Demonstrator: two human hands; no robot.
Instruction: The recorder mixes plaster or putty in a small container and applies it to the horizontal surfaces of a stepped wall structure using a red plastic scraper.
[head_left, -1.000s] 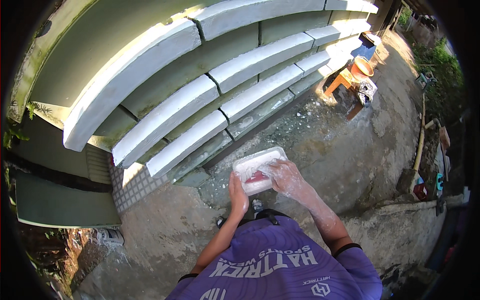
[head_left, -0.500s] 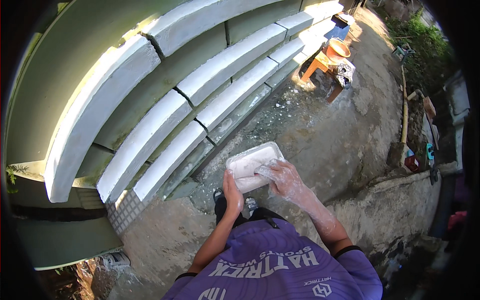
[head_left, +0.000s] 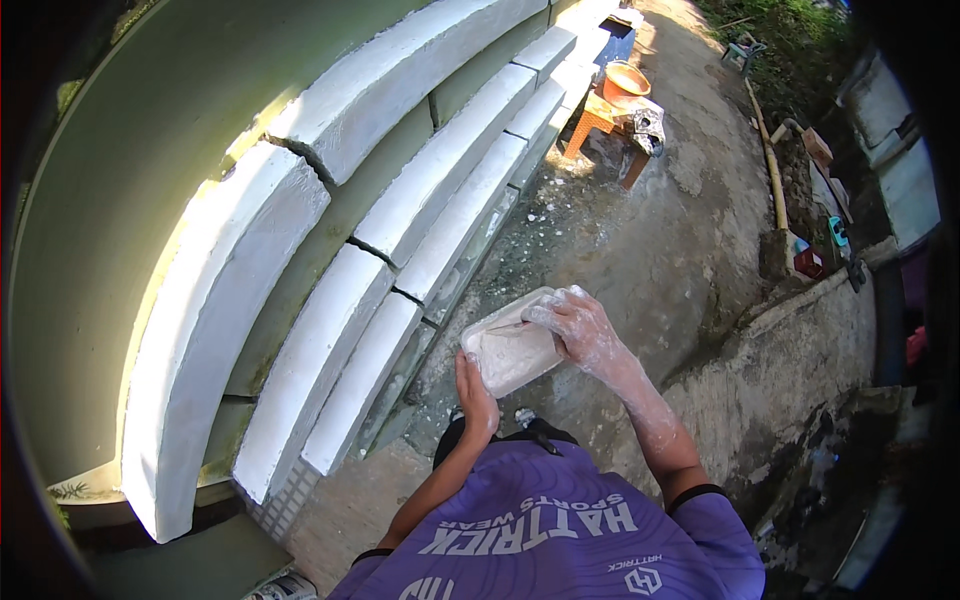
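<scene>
A shallow white rectangular tray (head_left: 515, 370) with a pale pasty material in it is held in front of my waist. My left hand (head_left: 478, 398) grips the tray by its left side, fingers beneath and along the rim. Smeared with white up the forearm, my right hand (head_left: 575, 325) is over the tray's far right part, its fingers bent and closed. A thin edge shows by those fingertips, but what they hold is too hidden to name.
Curved white-topped ledges (head_left: 345, 330) rise in tiers on my left. Farther along the concrete path stand an orange stool (head_left: 592, 122) with an orange bucket (head_left: 626, 82) and a blue container (head_left: 617, 42). A low concrete wall (head_left: 790, 350) and a bamboo pole (head_left: 768, 155) lie to the right.
My right hand has moved from the middle of the tray toward its far right corner. The tray is tilted more, and the view has turned, shifting the ledges and stool.
</scene>
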